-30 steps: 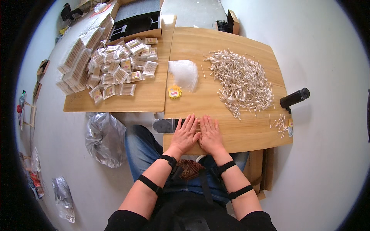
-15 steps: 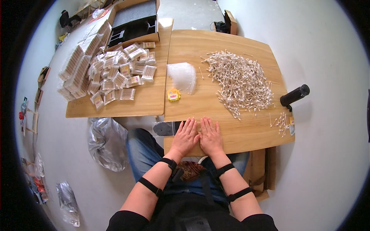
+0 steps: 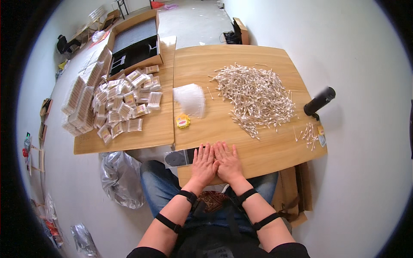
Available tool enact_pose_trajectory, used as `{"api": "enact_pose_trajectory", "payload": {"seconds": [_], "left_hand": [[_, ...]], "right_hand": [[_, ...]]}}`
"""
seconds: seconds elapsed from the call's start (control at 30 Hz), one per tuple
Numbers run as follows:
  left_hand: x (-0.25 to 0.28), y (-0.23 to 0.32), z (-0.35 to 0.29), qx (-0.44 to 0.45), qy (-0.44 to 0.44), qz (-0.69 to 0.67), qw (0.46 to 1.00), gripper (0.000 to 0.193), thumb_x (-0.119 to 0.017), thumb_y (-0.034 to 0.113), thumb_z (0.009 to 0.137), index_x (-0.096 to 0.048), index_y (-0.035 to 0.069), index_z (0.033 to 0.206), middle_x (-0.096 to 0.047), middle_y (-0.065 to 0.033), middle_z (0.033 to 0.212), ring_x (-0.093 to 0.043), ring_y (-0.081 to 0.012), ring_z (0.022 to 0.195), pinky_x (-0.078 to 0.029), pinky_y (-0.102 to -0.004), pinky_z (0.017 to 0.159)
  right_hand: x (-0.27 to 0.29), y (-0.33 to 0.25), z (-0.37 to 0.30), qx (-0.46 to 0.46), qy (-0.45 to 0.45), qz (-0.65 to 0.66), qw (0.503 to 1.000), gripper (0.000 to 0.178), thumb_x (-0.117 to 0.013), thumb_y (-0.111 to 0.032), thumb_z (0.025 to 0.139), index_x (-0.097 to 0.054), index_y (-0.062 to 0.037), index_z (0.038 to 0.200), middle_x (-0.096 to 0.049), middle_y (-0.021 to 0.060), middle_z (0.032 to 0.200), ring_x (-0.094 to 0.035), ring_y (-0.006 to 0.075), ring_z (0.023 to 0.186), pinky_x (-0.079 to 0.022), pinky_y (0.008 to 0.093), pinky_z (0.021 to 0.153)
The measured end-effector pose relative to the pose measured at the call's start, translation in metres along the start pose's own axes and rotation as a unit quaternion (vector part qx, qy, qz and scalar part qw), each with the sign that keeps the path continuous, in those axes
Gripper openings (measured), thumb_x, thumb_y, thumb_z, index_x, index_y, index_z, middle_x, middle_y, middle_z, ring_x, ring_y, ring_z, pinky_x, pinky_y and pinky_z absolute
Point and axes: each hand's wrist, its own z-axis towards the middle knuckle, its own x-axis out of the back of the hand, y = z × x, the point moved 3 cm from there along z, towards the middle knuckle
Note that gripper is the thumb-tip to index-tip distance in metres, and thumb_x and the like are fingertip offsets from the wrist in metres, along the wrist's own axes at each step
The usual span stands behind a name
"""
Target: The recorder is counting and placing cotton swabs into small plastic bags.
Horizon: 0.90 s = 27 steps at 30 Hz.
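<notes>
Side by side near the table's front edge, my left hand [image 3: 203, 167] and my right hand [image 3: 228, 163] lie palm down with fingers stretched out. Their thumbs meet, and whatever is beneath them is hidden. A clear plastic bag with a dark, rounded flat piece [image 3: 175, 158] in it sticks out to the left from under my left hand. Beyond the hands are a small stack of yellow printed cards [image 3: 183, 121] and a fan of clear empty bags [image 3: 190, 100]. A large heap of loose cotton swabs [image 3: 254, 96] covers the far right part of the table.
Packed swab bags [image 3: 124, 101] pile up on the left table beside tall stacks of packs [image 3: 81, 101]. An open cardboard box [image 3: 160, 60] stands behind them. At the right edge are a black cylinder [image 3: 319, 101] and several stray swabs [image 3: 309, 135]. A grey plastic bag [image 3: 121, 180] is below.
My hands have come closer together, covering the row of thin sticks that showed between them. The whole view has shifted, with the tables now lower and farther left in it.
</notes>
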Motion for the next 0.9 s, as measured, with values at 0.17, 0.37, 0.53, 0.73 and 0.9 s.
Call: {"api": "enact_pose_trajectory", "payload": {"seconds": [0.17,0.37,0.53,0.73,0.9], "left_hand": [[0.003,0.003,0.0,-0.011,-0.007,-0.006,1.0,0.067,-0.045,0.043,0.097,-0.034,0.002,0.148,-0.026,-0.0167,0.157,-0.018,-0.0326,0.148,-0.012,-0.0499,0.119],[0.011,0.01,0.004,-0.05,-0.026,0.023,0.998,0.066,-0.049,0.042,0.095,-0.037,0.001,0.146,-0.03,-0.0138,0.156,-0.023,-0.0259,0.147,-0.014,-0.0457,0.12],[0.016,0.013,0.002,-0.081,-0.022,0.017,0.996,0.064,-0.05,0.04,0.095,-0.039,0.002,0.145,-0.032,-0.0119,0.155,-0.025,-0.0233,0.146,-0.016,-0.0444,0.12],[0.021,0.014,0.005,-0.075,-0.042,-0.004,0.996,0.063,-0.048,0.038,0.097,-0.036,0.001,0.146,-0.032,-0.0132,0.155,-0.025,-0.0241,0.146,-0.016,-0.0441,0.12],[0.019,0.012,0.002,-0.069,-0.028,-0.013,0.997,0.062,-0.049,0.038,0.096,-0.039,0.001,0.145,-0.034,-0.0125,0.154,-0.027,-0.0234,0.146,-0.017,-0.0442,0.119]], "right_hand": [[0.0,0.017,-0.005,0.011,0.069,0.123,0.99,0.058,-0.055,-0.019,0.088,-0.042,-0.0074,0.144,-0.04,0.0143,0.15,-0.035,0.0309,0.14,-0.02,0.0501,0.117],[0.018,0.112,-0.011,-0.226,0.291,0.094,0.925,0.037,-0.065,-0.012,0.083,-0.055,-0.005,0.118,-0.057,0.017,0.115,-0.051,0.0356,0.112,-0.041,0.0462,0.096],[0.024,0.121,0.003,-0.207,0.26,0.096,0.938,0.025,-0.065,-0.01,0.082,-0.057,-0.0063,0.105,-0.057,0.0131,0.097,-0.053,0.0337,0.097,-0.044,0.0456,0.086],[0.017,0.088,0.018,-0.142,0.275,0.136,0.941,0.013,-0.065,-0.009,0.081,-0.058,-0.0078,0.092,-0.058,0.0115,0.092,-0.054,0.0326,0.09,-0.045,0.0434,0.081],[0.017,0.067,0.02,-0.09,0.213,0.184,0.955,0.009,-0.064,-0.008,0.082,-0.06,-0.0087,0.09,-0.058,0.0106,0.087,-0.055,0.0326,0.087,-0.045,0.043,0.079]]}}
